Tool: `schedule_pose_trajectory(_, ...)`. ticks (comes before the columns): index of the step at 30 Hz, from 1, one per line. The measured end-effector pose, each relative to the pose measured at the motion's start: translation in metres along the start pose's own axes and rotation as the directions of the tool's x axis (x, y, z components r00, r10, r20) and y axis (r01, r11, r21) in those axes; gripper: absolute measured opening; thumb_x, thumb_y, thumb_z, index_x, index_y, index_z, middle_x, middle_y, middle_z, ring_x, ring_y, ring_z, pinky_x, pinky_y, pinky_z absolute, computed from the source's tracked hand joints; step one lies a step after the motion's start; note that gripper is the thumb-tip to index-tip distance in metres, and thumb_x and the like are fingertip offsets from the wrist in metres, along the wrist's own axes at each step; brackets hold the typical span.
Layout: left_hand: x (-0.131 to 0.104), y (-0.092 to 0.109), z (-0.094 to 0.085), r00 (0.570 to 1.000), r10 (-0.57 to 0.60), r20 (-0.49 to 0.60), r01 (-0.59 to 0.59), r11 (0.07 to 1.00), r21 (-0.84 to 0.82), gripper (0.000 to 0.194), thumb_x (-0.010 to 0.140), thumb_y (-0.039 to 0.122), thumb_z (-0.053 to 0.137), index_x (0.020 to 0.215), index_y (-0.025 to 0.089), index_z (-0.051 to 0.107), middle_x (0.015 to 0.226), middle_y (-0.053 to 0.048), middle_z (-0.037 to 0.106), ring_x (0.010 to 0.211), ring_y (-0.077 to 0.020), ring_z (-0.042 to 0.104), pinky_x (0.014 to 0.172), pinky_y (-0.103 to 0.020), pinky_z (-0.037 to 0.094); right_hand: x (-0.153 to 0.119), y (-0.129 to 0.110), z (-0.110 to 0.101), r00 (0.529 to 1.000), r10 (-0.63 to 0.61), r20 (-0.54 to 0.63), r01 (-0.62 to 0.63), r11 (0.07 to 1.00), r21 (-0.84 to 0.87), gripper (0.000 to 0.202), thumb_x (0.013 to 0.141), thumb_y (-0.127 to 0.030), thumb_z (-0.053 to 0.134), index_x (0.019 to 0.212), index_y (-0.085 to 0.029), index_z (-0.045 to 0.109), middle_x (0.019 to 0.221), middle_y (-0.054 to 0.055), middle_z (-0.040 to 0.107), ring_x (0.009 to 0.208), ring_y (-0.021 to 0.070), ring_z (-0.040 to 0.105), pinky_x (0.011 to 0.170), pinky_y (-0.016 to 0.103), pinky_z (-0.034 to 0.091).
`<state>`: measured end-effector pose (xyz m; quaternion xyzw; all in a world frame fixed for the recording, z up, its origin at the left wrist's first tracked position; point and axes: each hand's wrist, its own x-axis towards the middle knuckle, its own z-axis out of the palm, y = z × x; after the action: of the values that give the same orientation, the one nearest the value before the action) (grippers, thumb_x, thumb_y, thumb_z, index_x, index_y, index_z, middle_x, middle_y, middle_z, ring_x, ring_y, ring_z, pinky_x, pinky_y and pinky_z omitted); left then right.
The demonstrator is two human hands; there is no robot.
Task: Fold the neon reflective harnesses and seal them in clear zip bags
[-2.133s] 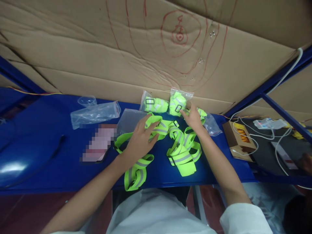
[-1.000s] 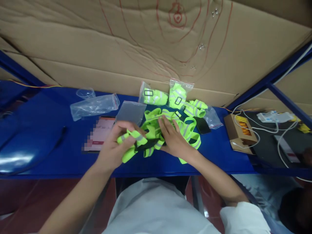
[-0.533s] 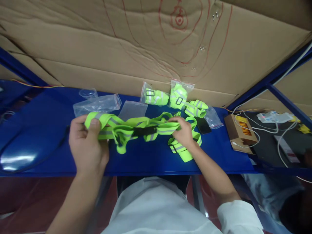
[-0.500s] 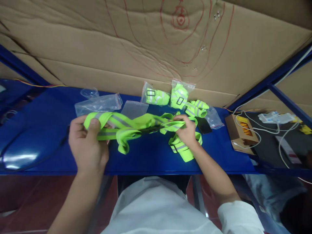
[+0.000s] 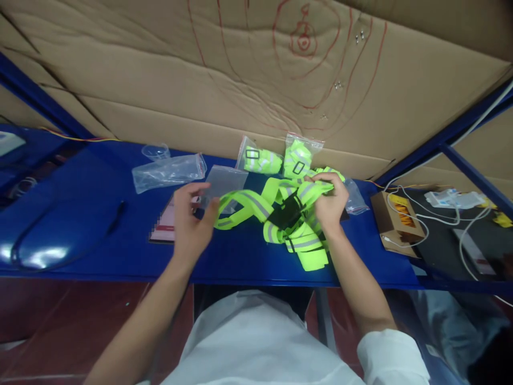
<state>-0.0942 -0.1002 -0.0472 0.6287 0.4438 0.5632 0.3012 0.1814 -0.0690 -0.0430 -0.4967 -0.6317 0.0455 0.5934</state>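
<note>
My right hand [image 5: 332,202] is closed on a bunch of neon-yellow reflective straps [image 5: 256,206] that hang over the blue table. A black piece [image 5: 285,213] sits in the middle of the straps. At the left end of a strap loop is my left hand [image 5: 193,219], its thumb and fingers apart, close beside the strap. Below my right hand a folded yellow strap bundle [image 5: 308,248] lies on the table. Two clear bags with yellow straps, one [image 5: 262,160] lying and one [image 5: 297,159] leaning, are by the cardboard wall.
Empty clear bags [image 5: 170,171] lie at the back left of the blue table [image 5: 240,262]. A pink-and-white item [image 5: 164,222] is near my left hand. An open cardboard box [image 5: 396,222] and white cables stand right. A black cable [image 5: 116,219] lies left.
My left hand has let go of the straps and moved right with its fingers spread. My right hand has moved right and slightly up with the straps, which now hang bunched nearer to it.
</note>
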Motion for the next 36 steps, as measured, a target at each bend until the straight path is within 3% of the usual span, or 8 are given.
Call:
schedule_pose_trajectory(8, 0.019, 0.044, 0.078, 0.882, 0.289, 0.372, -0.366, 0.918, 0.153, 0.061, 0.088, 0.050, 0.076, 0.138, 0.024, 0.052, 0.133, -0.015, 0.064, 0.123, -0.0327, 0.062, 0.103, -0.048, 0.052, 0.051, -0.051, 0.006, 0.958, -0.286, 0.032, 0.287, 0.936, -0.203, 0.029, 0.103, -0.025, 0.043, 0.119, -0.023, 0.068, 0.119, 0.007, 0.074, 0.114, 0.0227, 0.072, 0.103, 0.042, 0.057)
schedule_pose_trajectory(12, 0.051, 0.040, 0.097, 0.893, 0.225, 0.391, -0.300, 0.943, 0.143, 0.078, 0.084, 0.045, 0.081, 0.145, 0.022, 0.039, 0.127, -0.013, 0.064, 0.116, -0.0297, 0.064, 0.097, -0.044, 0.053, 0.075, -0.051, 0.005, 0.965, -0.249, -0.089, 0.215, 0.935, -0.283, 0.049, 0.102, -0.014, 0.032, 0.148, -0.025, 0.042, 0.144, 0.010, 0.063, 0.124, 0.0212, 0.069, 0.096, 0.038, 0.060)
schedule_pose_trajectory(15, 0.079, 0.040, 0.097, 0.882, 0.129, 0.453, -0.187, 0.979, 0.085, 0.070, 0.080, 0.047, 0.085, 0.132, 0.023, 0.046, 0.111, -0.006, 0.067, 0.106, -0.0255, 0.067, 0.091, -0.039, 0.053, 0.089, -0.039, -0.015, 0.967, -0.250, -0.048, 0.228, 0.935, -0.273, 0.052, 0.099, -0.009, 0.030, 0.148, -0.023, 0.040, 0.146, 0.012, 0.061, 0.129, 0.0210, 0.066, 0.104, 0.041, 0.057)
schedule_pose_trajectory(17, 0.093, 0.043, 0.092, 0.898, 0.156, 0.412, -0.224, 0.967, 0.123, 0.058, 0.080, 0.042, 0.085, 0.123, 0.023, 0.051, 0.112, -0.005, 0.068, 0.107, -0.0256, 0.066, 0.096, -0.041, 0.051, 0.094, -0.032, -0.037, 0.950, -0.253, 0.183, 0.293, 0.925, -0.243, 0.051, 0.099, -0.012, 0.038, 0.148, -0.026, 0.044, 0.152, 0.009, 0.057, 0.141, 0.0224, 0.057, 0.119, 0.047, 0.048)
schedule_pose_trajectory(20, 0.103, 0.049, 0.086, 0.908, 0.268, 0.321, -0.364, 0.885, 0.290, 0.046, 0.083, 0.030, 0.081, 0.122, 0.022, 0.056, 0.127, -0.008, 0.066, 0.125, -0.0331, 0.058, 0.109, -0.052, 0.043, 0.094, -0.031, -0.066, 0.768, -0.203, 0.607, 0.380, 0.908, -0.176, 0.069, 0.096, -0.032, 0.065, 0.159, -0.029, 0.037, 0.166, 0.008, 0.042, 0.158, 0.0311, 0.034, 0.130, 0.058, 0.031)
schedule_pose_trajectory(22, 0.104, 0.052, 0.084, 0.865, 0.322, 0.384, -0.455, 0.828, 0.329, 0.046, 0.085, 0.026, 0.079, 0.126, 0.023, 0.057, 0.134, -0.009, 0.063, 0.132, -0.0369, 0.053, 0.113, -0.056, 0.038, 0.090, -0.034, -0.071, 0.679, -0.169, 0.714, 0.398, 0.903, -0.164, 0.091, 0.090, -0.044, 0.076, 0.165, -0.029, 0.027, 0.172, 0.009, 0.032, 0.162, 0.0372, 0.023, 0.129, 0.065, 0.026)
schedule_pose_trajectory(25, 0.104, 0.054, 0.081, 0.778, 0.372, 0.507, -0.539, 0.809, 0.234, 0.050, 0.086, 0.024, 0.076, 0.131, 0.023, 0.056, 0.137, -0.009, 0.061, 0.132, -0.0355, 0.054, 0.113, -0.055, 0.040, 0.085, -0.038, -0.057, 0.696, -0.130, 0.706, 0.373, 0.906, -0.200, 0.091, 0.090, -0.046, 0.077, 0.165, -0.030, 0.028, 0.171, 0.009, 0.034, 0.160, 0.0389, 0.027, 0.127, 0.068, 0.028)
schedule_pose_trajectory(36, 0.115, 0.041, 0.046, 0.664, 0.465, 0.586, -0.710, 0.638, 0.298, 0.036, 0.098, 0.044, 0.063, 0.125, 0.020, 0.063, 0.147, -0.013, 0.058, 0.135, -0.0336, 0.055, 0.112, -0.049, 0.042, 0.080, -0.048, -0.019, 0.743, -0.098, 0.662, 0.339, 0.908, -0.246, 0.072, 0.085, -0.022, 0.078, 0.150, -0.019, 0.048, 0.152, 0.014, 0.058, 0.139, 0.0343, 0.057, 0.117, 0.053, 0.047)
